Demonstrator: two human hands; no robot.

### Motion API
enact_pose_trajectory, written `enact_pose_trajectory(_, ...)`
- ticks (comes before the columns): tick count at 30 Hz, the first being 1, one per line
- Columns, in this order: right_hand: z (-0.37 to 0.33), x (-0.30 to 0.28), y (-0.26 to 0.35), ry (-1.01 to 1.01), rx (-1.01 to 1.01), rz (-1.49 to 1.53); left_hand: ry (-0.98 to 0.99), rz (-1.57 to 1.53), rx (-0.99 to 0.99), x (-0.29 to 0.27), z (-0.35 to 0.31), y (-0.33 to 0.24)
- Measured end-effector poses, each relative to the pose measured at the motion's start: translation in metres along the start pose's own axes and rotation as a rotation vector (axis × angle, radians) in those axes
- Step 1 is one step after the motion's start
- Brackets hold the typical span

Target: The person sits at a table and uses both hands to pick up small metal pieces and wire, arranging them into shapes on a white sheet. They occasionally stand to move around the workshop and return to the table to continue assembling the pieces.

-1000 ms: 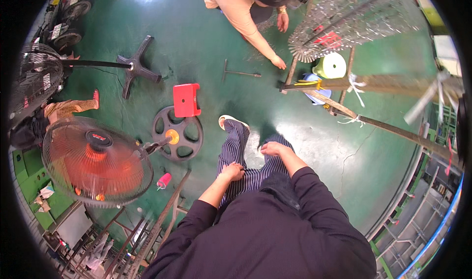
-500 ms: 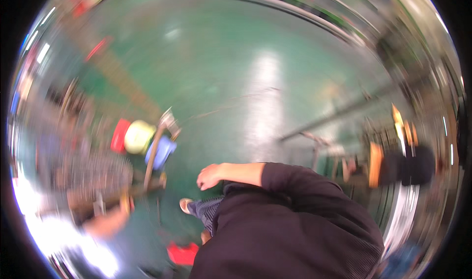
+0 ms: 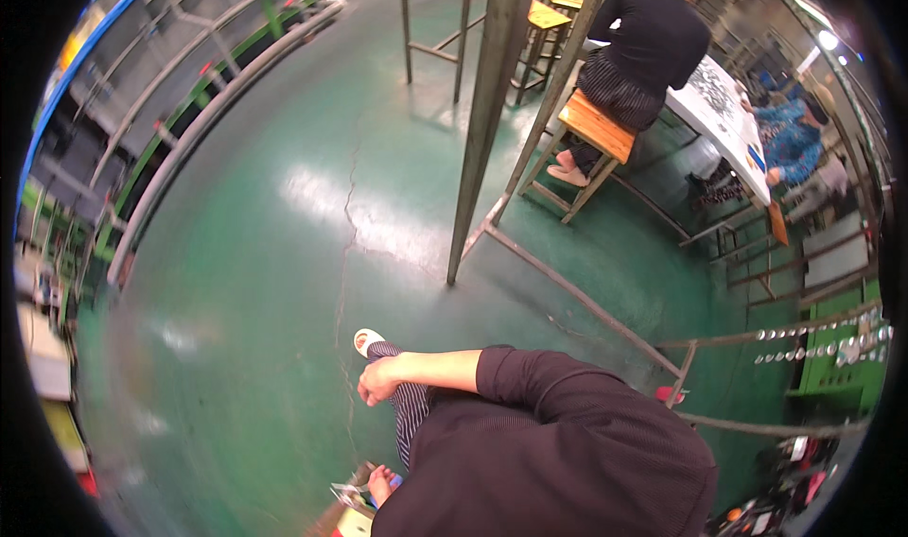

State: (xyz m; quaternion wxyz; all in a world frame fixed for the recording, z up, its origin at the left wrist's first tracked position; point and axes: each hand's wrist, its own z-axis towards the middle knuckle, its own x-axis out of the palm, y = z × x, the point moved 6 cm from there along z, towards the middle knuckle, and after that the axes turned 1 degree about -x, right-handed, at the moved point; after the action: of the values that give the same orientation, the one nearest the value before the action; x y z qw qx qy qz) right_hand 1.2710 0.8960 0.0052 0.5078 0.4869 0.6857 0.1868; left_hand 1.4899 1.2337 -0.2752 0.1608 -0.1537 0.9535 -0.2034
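My right hand [image 3: 378,382] hangs in front of my body, over the striped trouser leg [image 3: 409,422] and near a light shoe [image 3: 366,340]. Its fingers are loosely curled together, with nothing visible in them. Lower down, my left hand [image 3: 380,485] shows only in part beside my dark shirt [image 3: 549,452]. Its fingers are a little apart and no held thing shows. Just beyond that hand, a shiny metal piece [image 3: 348,491] and a yellow container [image 3: 356,524] appear at the lower edge.
A metal frame [image 3: 567,282] with upright posts stands ahead to the right. Behind it a person [image 3: 654,41] sits on a wooden stool [image 3: 596,126] at a white table [image 3: 724,126]; another person [image 3: 794,145] sits across. Green floor [image 3: 236,348] with a crack extends leftward to a railing [image 3: 180,149].
My view has swung round: the seated people, table and metal frame now show clearly, and the coloured containers have shifted to the lower edge. My right hand has moved slightly down and left.
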Motion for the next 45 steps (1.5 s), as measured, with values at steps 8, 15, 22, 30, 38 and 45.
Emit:
enact_pose_trajectory(8, 0.032, -0.205, -0.253, -0.444, 0.764, 0.026, 0.161, 0.376, 0.228, 0.065, 0.086, -0.409)
enact_pose_trajectory(15, -0.044, -0.257, -0.356, -0.734, 1.032, 0.518, 0.381, 0.472, 0.609, 0.282, 0.046, -0.768)
enact_pose_trajectory(22, -0.089, -0.267, -0.530, -0.614, 1.274, 0.855, 0.956, 0.720, 1.108, 0.572, -0.102, -0.895)
enact_pose_trajectory(30, -0.239, -0.503, -0.635, -1.127, 1.180, 0.749, 0.900, 1.492, 1.443, 0.727, -0.098, -0.980)
enact_pose_trajectory(38, -0.363, -0.560, -0.777, -1.522, 1.162, 0.883, 0.587, 1.780, 1.241, 0.885, -0.018, -1.115)
enact_pose_trajectory(45, -0.424, -0.424, -0.790, -1.566, 1.565, 1.734, 1.026, 1.902, 1.574, 1.192, -0.099, -1.172)
